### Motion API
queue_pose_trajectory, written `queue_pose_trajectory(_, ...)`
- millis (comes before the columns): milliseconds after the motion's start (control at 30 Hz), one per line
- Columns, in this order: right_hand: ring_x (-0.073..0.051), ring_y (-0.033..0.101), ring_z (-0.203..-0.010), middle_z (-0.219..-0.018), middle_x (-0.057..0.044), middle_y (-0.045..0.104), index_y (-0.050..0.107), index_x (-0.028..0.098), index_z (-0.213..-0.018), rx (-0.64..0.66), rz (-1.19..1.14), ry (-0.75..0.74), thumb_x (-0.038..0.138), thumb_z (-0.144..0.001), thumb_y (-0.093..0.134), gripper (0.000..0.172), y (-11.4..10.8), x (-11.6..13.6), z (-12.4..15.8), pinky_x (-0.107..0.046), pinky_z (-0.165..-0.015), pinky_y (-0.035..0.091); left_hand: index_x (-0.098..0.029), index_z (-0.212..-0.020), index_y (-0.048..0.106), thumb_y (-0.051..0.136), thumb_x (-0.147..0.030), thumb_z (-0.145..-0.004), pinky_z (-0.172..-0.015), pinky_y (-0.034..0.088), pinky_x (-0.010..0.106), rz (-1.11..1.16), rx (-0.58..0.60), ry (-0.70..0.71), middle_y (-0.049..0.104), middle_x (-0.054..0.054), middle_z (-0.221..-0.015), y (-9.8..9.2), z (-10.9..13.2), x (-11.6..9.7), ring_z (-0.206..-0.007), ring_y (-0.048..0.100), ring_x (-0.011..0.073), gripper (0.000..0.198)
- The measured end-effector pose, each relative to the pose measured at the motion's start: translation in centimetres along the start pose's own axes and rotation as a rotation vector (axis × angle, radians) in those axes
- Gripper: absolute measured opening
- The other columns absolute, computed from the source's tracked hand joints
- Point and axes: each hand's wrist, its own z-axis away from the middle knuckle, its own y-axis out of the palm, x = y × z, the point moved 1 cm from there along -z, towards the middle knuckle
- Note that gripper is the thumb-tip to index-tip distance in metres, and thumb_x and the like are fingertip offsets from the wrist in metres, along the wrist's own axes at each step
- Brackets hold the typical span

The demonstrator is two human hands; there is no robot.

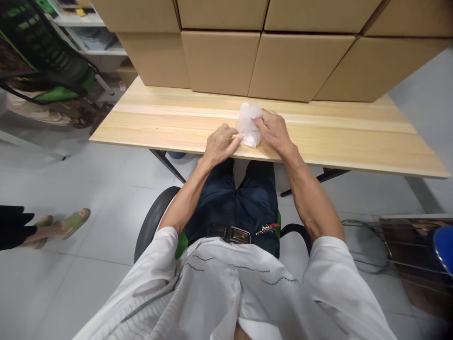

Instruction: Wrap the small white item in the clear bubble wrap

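Note:
A small white, translucent plastic bag [250,123] is between my two hands, over the front part of the wooden table [170,115]. What is inside it, if anything, I cannot make out. My right hand [274,130] is closed on the bag's right side, thumb on top and fingers curled. At the lower left edge of the bag, my left hand [220,144] has its thumb and forefinger drawn together on the plastic. Its other fingers are bent and partly hidden.
Stacked cardboard boxes [219,61] line the table's back. To the left are a black and green chair [46,61], a white shelf [85,21] and another person's feet in green sandals [76,223]. A blue round seat [444,248] stands at the right.

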Motion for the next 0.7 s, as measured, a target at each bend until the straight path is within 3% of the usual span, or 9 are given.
queue_pose_trajectory(67,-0.04,0.079,-0.117,-0.105,-0.01,0.082,0.078,0.033,-0.117,-0.029,-0.035,0.025,0.081,-0.127,0.048,0.057,-0.3,0.6,-0.2,-0.054,-0.108,0.066,-0.022,-0.151,0.087,0.059,-0.067,-0.127,-0.124,0.063,0.049,-0.065,0.083,0.12,0.086,0.019,-0.148,0.6,0.1,-0.3,-0.141,0.08,0.0347,0.058)
queue_pose_trajectory(133,-0.038,0.079,-0.111,-0.1,-0.009,0.08,0.076,0.033,-0.112,-0.055,-0.092,0.058,0.081,-0.127,0.048,0.058,-0.6,1.1,-0.2,-0.051,-0.102,0.066,-0.024,-0.166,0.082,0.058,-0.069,-0.128,-0.137,0.059,0.056,-0.117,0.182,0.203,0.077,0.022,-0.174,1.3,0.1,-0.8,-0.163,0.072,0.0391,0.064)
queue_pose_trajectory(233,-0.034,0.079,-0.105,-0.095,-0.006,0.076,0.073,0.032,-0.104,-0.081,-0.201,0.106,0.083,-0.125,0.054,0.058,-0.9,1.3,-0.2,-0.047,-0.094,0.066,-0.027,-0.179,0.074,0.059,-0.065,-0.129,-0.144,0.055,0.06,-0.191,0.306,0.235,0.064,0.021,-0.193,2.2,0.2,-1.9,-0.177,0.064,0.0409,0.065)
queue_pose_trajectory(500,-0.021,0.072,-0.085,-0.082,0.001,0.065,0.067,0.028,-0.095,-0.213,-0.56,0.293,0.071,-0.124,0.07,0.053,-0.3,-2.3,-3.8,-0.037,-0.085,0.068,-0.023,-0.181,0.073,0.064,-0.052,-0.129,-0.148,0.052,0.055,-0.25,0.371,0.186,0.068,0.019,-0.191,1.9,0.3,-3.6,-0.177,0.066,0.0376,0.06)
queue_pose_trajectory(700,-0.014,0.061,-0.066,-0.077,0.005,0.063,0.065,0.026,-0.089,-0.296,-0.606,0.523,0.032,-0.126,0.07,0.038,-0.8,-2.8,-6.9,-0.031,-0.071,0.067,-0.022,-0.165,0.084,0.071,-0.048,-0.125,-0.143,0.056,0.054,-0.171,0.346,0.185,0.074,0.02,-0.184,1.8,0.2,-3.0,-0.171,0.072,0.0386,0.05)
